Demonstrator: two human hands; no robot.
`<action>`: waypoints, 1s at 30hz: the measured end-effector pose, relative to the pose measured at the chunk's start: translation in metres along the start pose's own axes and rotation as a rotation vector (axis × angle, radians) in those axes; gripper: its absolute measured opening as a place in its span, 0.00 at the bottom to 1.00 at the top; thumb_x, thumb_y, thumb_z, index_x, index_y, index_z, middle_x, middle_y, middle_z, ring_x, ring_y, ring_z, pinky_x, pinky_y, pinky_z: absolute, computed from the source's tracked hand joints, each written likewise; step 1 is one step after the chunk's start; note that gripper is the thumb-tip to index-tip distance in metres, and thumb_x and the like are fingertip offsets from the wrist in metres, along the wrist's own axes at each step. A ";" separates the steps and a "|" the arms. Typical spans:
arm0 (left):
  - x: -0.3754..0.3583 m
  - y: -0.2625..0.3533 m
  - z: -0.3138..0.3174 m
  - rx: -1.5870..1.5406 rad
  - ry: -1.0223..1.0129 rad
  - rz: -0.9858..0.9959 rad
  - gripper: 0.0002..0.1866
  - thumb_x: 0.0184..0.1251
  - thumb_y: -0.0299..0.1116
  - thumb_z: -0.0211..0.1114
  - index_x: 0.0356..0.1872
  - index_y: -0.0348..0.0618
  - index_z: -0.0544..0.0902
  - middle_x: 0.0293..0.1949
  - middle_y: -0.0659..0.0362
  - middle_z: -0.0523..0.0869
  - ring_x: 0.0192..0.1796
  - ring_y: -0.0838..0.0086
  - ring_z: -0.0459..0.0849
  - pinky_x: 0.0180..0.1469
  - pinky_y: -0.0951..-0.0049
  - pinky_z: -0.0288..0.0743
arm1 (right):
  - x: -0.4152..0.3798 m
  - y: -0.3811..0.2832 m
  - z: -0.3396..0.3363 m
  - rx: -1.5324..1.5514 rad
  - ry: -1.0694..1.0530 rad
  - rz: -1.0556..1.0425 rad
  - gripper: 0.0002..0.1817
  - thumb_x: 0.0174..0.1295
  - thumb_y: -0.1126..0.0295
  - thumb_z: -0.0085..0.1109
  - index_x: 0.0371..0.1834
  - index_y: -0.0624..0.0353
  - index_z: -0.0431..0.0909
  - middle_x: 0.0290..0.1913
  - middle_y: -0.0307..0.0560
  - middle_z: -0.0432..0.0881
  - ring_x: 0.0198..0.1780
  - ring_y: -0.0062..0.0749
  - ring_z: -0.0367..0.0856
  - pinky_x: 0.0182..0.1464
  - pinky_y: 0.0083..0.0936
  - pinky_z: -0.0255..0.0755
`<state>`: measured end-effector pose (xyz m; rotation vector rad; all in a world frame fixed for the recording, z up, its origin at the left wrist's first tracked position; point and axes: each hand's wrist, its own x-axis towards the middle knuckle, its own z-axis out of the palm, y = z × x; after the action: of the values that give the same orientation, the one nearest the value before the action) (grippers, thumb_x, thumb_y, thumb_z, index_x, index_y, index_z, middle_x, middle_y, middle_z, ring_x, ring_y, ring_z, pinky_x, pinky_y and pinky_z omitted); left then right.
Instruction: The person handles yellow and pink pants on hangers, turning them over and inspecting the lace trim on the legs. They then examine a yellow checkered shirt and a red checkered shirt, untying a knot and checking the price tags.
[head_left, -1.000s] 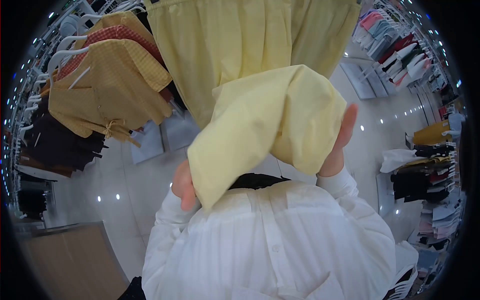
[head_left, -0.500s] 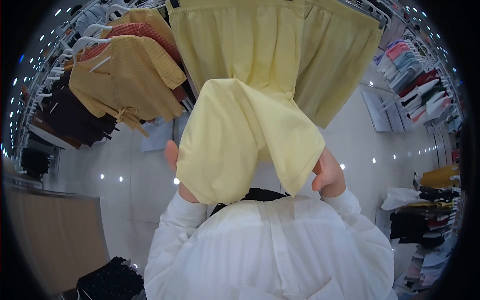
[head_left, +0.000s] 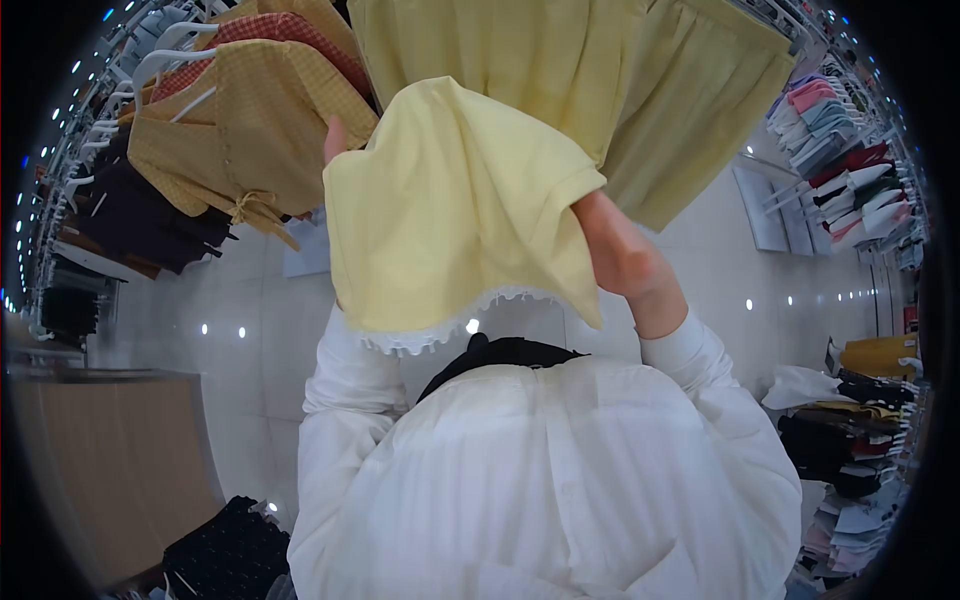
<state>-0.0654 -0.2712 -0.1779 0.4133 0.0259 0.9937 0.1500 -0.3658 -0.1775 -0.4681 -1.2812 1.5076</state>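
Observation:
A pale yellow garment (head_left: pixel 450 200), a skirt or wide-legged trousers, is lifted at its lower end towards me, with a fringed white edge (head_left: pixel 410 342) along the near side. At its left side only the thumb of my left hand (head_left: pixel 335 140) shows; the fingers are behind the cloth, which they hold up. My right hand (head_left: pixel 622 248) reaches under the right edge, and the cloth covers its fingers as they hold it. Behind the lifted part hang pale yellow garments of the same kind (head_left: pixel 690 110), with gathered folds.
To the left, a mustard checked top (head_left: pixel 255 130) with a tied bow hangs in front of a red checked one (head_left: pixel 290 40). Dark clothes (head_left: pixel 160 205) hang beyond. A wooden panel (head_left: pixel 110 460) stands at lower left. Racks of clothes (head_left: pixel 840 180) line the right side above a shiny tiled floor.
Both hands have moved up and away from my body with the yellow cloth. Its lower end has flipped, so the fringed white edge now shows. My right hand is further under the cloth.

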 end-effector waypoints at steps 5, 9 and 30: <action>0.028 0.018 -0.023 -0.076 -0.044 -0.010 0.28 0.66 0.43 0.48 0.65 0.52 0.52 0.54 0.57 0.69 0.49 0.72 0.76 0.50 0.72 0.73 | -0.001 0.024 -0.028 0.244 0.151 -0.126 0.57 0.43 0.28 0.47 0.67 0.61 0.43 0.67 0.46 0.51 0.66 0.34 0.52 0.65 0.33 0.48; 0.042 0.028 -0.041 0.249 -0.026 0.187 0.27 0.67 0.45 0.47 0.64 0.56 0.53 0.54 0.57 0.69 0.50 0.72 0.75 0.51 0.72 0.71 | 0.026 0.056 -0.060 0.680 -0.479 -0.359 0.55 0.43 0.29 0.47 0.68 0.53 0.42 0.67 0.43 0.51 0.64 0.30 0.56 0.61 0.31 0.56; 0.000 0.062 -0.075 -0.120 -0.282 0.031 0.46 0.56 0.67 0.42 0.62 0.34 0.57 0.63 0.51 0.61 0.63 0.62 0.62 0.61 0.64 0.60 | 0.081 0.011 0.037 0.172 0.534 -0.326 0.28 0.63 0.73 0.36 0.67 0.56 0.45 0.66 0.47 0.54 0.66 0.36 0.56 0.64 0.31 0.54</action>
<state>-0.1310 -0.2171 -0.2249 0.4412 -0.2943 0.9542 0.0854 -0.3107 -0.1488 -0.4815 -0.7585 1.1059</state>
